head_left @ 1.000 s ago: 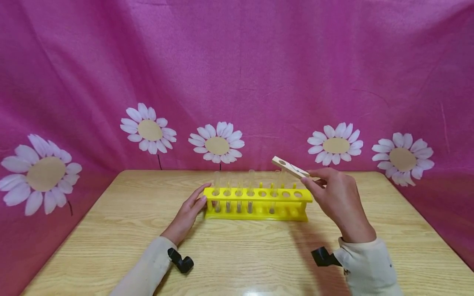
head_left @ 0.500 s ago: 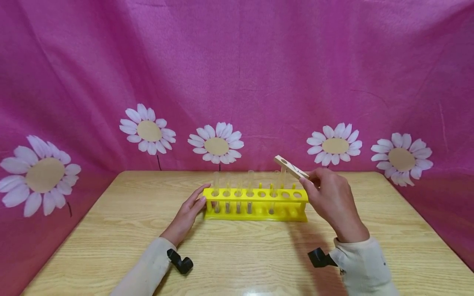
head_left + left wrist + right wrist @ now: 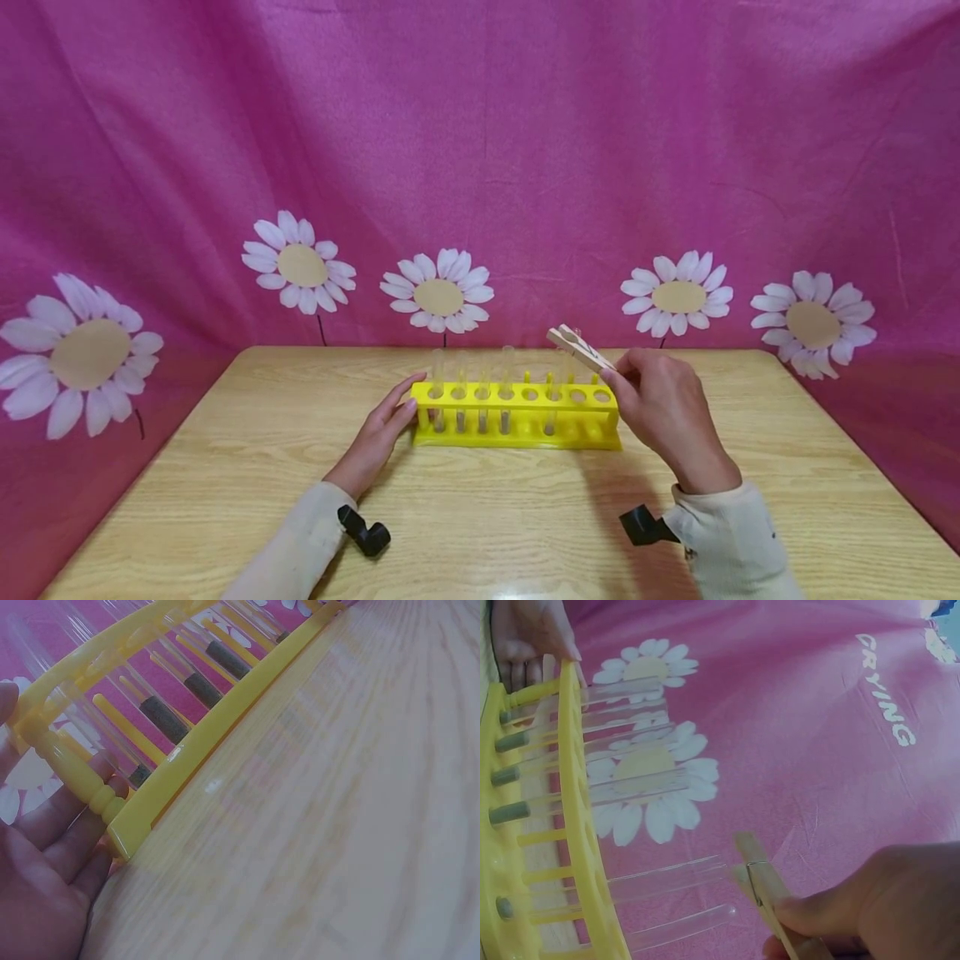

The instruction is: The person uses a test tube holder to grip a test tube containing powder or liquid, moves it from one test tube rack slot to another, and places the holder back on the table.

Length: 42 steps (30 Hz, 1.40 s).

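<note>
A yellow test tube rack (image 3: 517, 441) stands on the table, with several clear test tubes (image 3: 637, 784) upright in its left part and one test tube (image 3: 667, 878) apart toward its right. Dark grey matter (image 3: 163, 720) fills their lower ends. At the rack's left end, my left hand (image 3: 375, 437) grips the end post. My right hand (image 3: 671, 417) pinches a wooden clothespin (image 3: 588, 353) above the rack's right part. Its tips are close to the separate tube's mouth; whether they touch it, I cannot tell. A round-ended clear tube (image 3: 686, 927) lies beside that one.
Light wood-grained tabletop (image 3: 480, 517) surrounds the rack. Behind it hangs a pink cloth (image 3: 525, 167) with white daisies. Yellow pegs (image 3: 528, 375) rise along the rack's back. Black wrist mounts (image 3: 364, 531) sit on both sleeves.
My right hand has shifted slightly left. The clothespin has come a little lower, and its tips now look spread apart in the head view. The left hand has stayed on the rack.
</note>
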Each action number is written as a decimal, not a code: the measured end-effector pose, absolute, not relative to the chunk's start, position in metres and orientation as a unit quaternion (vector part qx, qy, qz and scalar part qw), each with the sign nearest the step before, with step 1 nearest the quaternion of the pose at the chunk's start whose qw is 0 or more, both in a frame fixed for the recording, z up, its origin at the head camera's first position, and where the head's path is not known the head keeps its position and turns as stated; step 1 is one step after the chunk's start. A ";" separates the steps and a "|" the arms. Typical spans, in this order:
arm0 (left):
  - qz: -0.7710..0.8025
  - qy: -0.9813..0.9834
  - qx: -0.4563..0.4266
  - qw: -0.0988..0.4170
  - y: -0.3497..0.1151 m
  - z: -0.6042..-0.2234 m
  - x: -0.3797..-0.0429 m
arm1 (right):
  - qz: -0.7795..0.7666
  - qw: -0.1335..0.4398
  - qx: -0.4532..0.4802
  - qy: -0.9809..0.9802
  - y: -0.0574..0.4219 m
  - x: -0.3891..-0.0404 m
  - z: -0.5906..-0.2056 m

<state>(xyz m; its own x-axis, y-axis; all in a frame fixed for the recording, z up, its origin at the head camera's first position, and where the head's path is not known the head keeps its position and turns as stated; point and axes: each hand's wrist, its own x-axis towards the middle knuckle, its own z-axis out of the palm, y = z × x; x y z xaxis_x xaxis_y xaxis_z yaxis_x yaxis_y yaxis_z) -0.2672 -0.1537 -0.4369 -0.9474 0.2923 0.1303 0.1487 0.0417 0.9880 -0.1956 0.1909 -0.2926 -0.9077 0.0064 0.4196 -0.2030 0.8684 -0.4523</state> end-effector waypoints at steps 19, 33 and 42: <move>0.670 0.724 0.152 0.057 -0.153 -0.436 -0.266 | 0.230 0.173 0.067 -0.955 0.188 -0.198 -0.298; 0.673 0.721 0.153 0.057 -0.153 -0.436 -0.266 | 0.226 0.129 0.064 -0.964 0.189 -0.203 -0.304; 0.671 0.723 0.153 0.055 -0.154 -0.437 -0.266 | 0.210 0.106 0.062 -0.970 0.189 -0.204 -0.306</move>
<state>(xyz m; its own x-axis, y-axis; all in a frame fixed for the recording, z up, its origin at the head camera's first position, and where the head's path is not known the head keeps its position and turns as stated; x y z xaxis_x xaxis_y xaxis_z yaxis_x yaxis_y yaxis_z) -0.2663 -0.1540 -0.4365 -0.9470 0.2953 0.1262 0.1481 0.0528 0.9876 -0.2040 0.1892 -0.3062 -0.9700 -0.0750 0.2312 -0.1639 0.9044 -0.3939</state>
